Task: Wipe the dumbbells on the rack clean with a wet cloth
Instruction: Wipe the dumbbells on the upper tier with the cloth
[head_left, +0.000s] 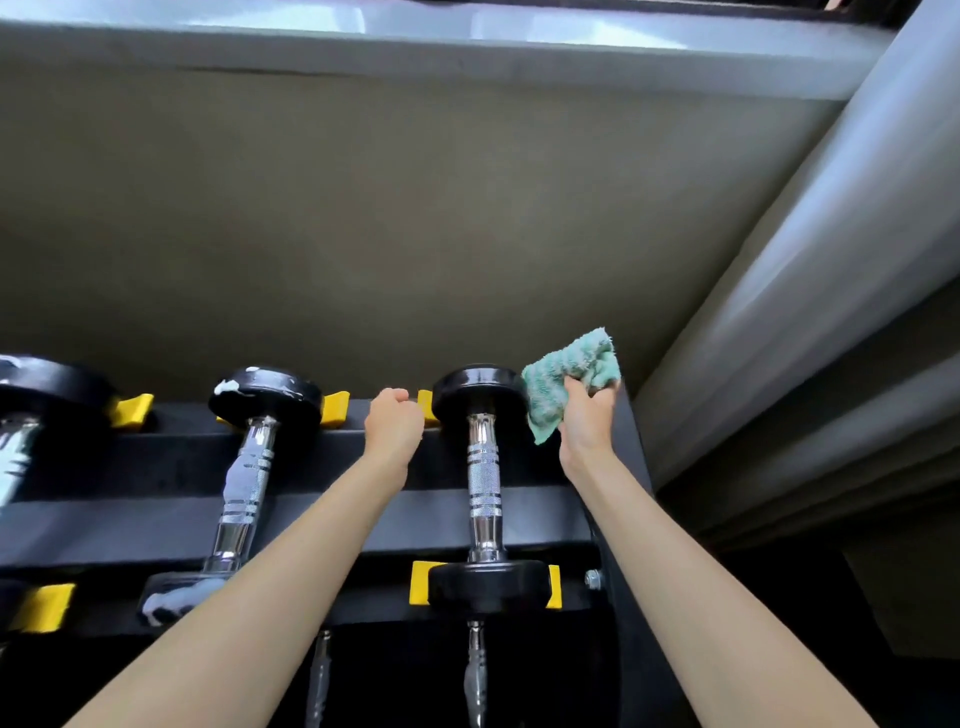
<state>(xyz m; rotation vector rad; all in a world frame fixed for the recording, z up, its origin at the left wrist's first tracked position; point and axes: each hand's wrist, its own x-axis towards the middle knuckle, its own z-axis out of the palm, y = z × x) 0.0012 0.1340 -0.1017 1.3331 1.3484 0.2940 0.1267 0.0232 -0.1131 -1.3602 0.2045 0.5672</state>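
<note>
Top tier of the rack, I count three dumbbells: left dumbbell, cut off by the frame edge; middle dumbbell, smeared white; right dumbbell, between my hands. Lower handles: two. Green cloth: one, gripped in my right hand, just beside the right dumbbell's far head. My left hand: clenched, holding nothing. My left forearm covers part of the middle dumbbell's near head.
</note>
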